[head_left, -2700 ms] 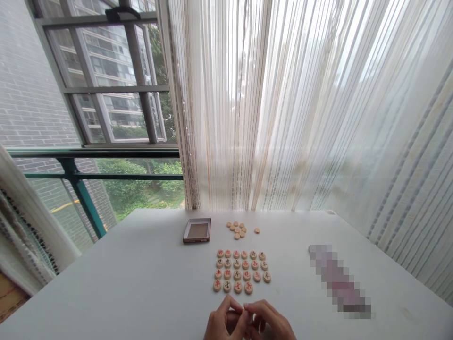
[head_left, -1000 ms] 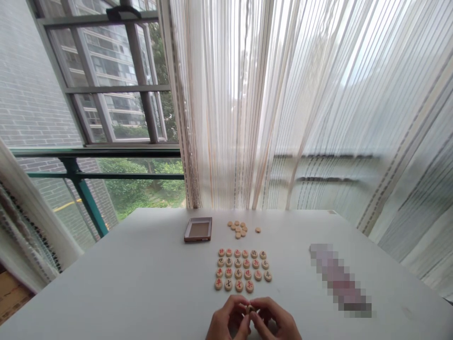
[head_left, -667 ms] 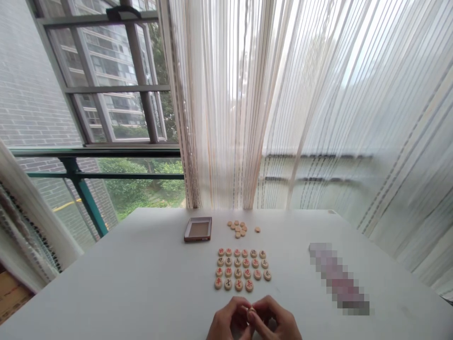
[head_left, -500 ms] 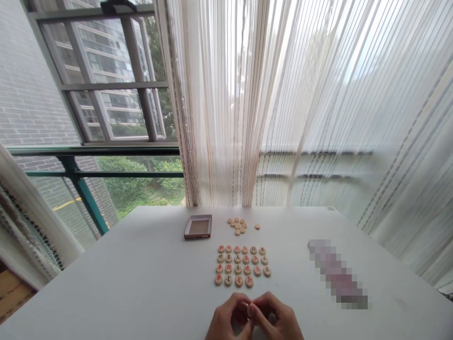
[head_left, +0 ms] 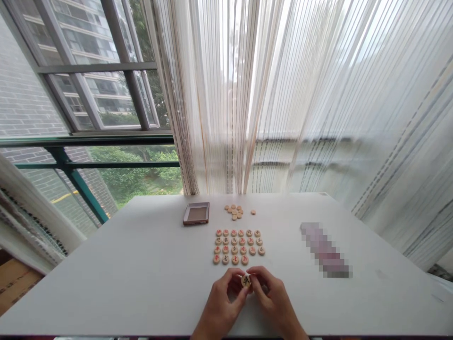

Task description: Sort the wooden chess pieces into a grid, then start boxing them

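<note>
1. My left hand and right hand are close together over the table. Both pinch one round disc with finger and thumb, and its black mark shows.
2. I think the disc is light, hard and a bit smooth, so it could slip if I squeeze it crooked. The edge is the best place to hold it (that way I don't cover the mark). I don't think it would break easily.
3. Just past my fingers are four rows of discs with red or black marks. The nearest row has four, and the others have six each.
4. Off to my right lies a blurry thing; I can't tell what it is.
5. Farther off are a little pile of discs with no marks I can see, one lone disc beside it, and an open box on the left.
6. Half a second ago my fingers hid the disc's mark; now I can see it. My view has tipped down, but the rows look the same.
</note>
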### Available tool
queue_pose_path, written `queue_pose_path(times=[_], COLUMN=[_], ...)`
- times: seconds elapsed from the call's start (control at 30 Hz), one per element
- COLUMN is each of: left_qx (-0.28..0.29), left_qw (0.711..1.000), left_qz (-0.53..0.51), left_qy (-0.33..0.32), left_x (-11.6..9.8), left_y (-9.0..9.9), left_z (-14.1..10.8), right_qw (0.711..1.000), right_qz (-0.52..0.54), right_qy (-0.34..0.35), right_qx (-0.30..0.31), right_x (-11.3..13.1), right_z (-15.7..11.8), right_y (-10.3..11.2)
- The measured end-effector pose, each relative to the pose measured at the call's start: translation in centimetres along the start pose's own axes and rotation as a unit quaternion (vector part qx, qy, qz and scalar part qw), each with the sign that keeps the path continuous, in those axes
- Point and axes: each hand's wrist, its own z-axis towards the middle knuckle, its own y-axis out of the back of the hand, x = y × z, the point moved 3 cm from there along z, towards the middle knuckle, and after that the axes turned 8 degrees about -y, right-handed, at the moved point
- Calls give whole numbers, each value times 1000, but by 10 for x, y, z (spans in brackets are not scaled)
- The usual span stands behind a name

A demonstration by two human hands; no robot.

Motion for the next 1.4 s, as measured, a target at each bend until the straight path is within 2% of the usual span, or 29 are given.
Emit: queue_pose_path(times=[0.2,0.5,1.0,1.4], left_qx=[-15,-14,-46,-44], left_qw=[1000,1000,998,998], left_qz=[-3,-16,-37,-16], left_qy=[6,11,38,37], left_x=[-3,-1,8,2], left_y=[3,4,3,4], left_z=[0,0,0,1], right_qw=[999,999,996,996], right_qz=[-10,-10,-38,-52], right_qy=[34,41,75,63], right_qx=[11,16,29,33], right_x=[11,11,14,13], right_z=[-2,-2,-3,-4], right_y=[0,0,-2,-2])
